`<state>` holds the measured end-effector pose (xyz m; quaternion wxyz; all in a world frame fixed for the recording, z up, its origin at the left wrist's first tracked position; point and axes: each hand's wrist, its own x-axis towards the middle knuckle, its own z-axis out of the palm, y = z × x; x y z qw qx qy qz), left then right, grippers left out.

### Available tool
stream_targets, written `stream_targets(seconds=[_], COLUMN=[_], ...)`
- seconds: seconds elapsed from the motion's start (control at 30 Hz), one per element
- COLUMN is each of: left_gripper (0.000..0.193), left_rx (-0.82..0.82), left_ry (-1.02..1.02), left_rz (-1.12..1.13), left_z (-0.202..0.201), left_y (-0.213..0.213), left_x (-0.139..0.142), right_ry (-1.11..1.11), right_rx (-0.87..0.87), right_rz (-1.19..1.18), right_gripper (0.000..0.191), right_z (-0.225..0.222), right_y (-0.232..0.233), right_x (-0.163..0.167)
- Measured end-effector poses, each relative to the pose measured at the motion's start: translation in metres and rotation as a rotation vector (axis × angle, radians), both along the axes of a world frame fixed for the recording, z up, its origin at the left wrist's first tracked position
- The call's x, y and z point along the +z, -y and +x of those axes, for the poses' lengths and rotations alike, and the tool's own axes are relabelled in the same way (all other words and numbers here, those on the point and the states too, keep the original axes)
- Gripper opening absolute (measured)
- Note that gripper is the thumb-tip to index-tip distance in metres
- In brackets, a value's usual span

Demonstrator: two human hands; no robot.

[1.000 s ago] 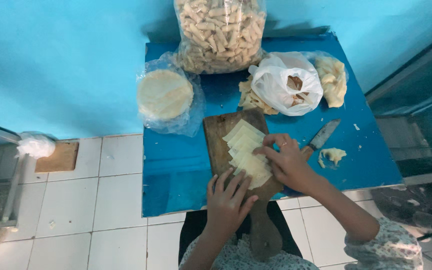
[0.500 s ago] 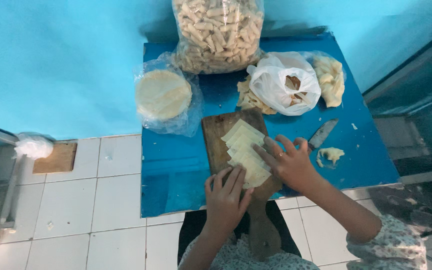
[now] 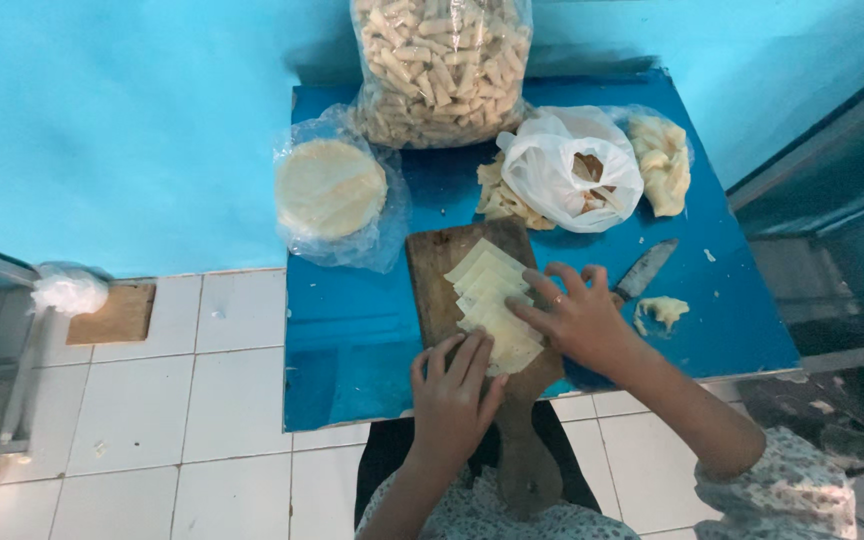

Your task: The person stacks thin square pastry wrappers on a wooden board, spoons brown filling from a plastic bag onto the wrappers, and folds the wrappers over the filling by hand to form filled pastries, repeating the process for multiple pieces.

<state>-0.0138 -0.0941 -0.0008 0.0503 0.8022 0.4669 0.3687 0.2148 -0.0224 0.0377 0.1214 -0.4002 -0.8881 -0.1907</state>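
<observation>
A wooden cutting board [image 3: 437,270] lies on a low blue table [image 3: 352,340], its handle reaching toward me. A row of pale yellow square wrappers [image 3: 492,295] overlaps down the board. My left hand [image 3: 452,385] rests flat on the near end of the row, fingers spread. My right hand [image 3: 577,315] presses its fingertips on the right side of the wrappers. Neither hand grips anything. A knife [image 3: 644,270] lies just right of my right hand.
At the back stands a big clear bag of fried rolls [image 3: 442,65]. A bagged stack of round wrappers [image 3: 330,190] is at the left, a white plastic bag [image 3: 572,165] and dough pieces [image 3: 662,160] at the right. A dough scrap [image 3: 664,310] lies near the knife. White tiled floor surrounds the table.
My left hand has shifted slightly up onto the near wrappers. My right hand's fingers have slid a little along the row. Nothing else has moved.
</observation>
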Motion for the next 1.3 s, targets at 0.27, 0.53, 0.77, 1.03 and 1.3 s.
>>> stream_targets(seconds=[0.27,0.53,0.77,1.03,1.3], left_gripper=[0.052,0.047,0.046,0.042,0.042], left_rx=[0.017,0.081,0.081,0.077,0.084], left_ry=[-0.013,-0.044,-0.021,-0.004,0.024], left_rz=[-0.011,-0.003,-0.021,-0.004,-0.035], left_z=[0.002,0.003,0.003,0.002,0.004], left_y=[-0.008,-0.021,-0.02,-0.02,-0.024], left_x=[0.0,0.004,0.003,0.008,0.012], right_ry=[-0.073,0.115,-0.028,0.014,-0.205], right_rx=[-0.051,-0.101,-0.069,-0.065,-0.087], right_rz=[-0.23,0.061,0.039,-0.01,-0.198], right_gripper=[0.082,0.076,0.068,0.064,0.076], right_z=[-0.012,-0.012,-0.013,-0.014,-0.012], right_y=[-0.005,-0.001,0.002,-0.002,-0.021], right_x=[0.005,-0.001,-0.001,-0.001,0.012])
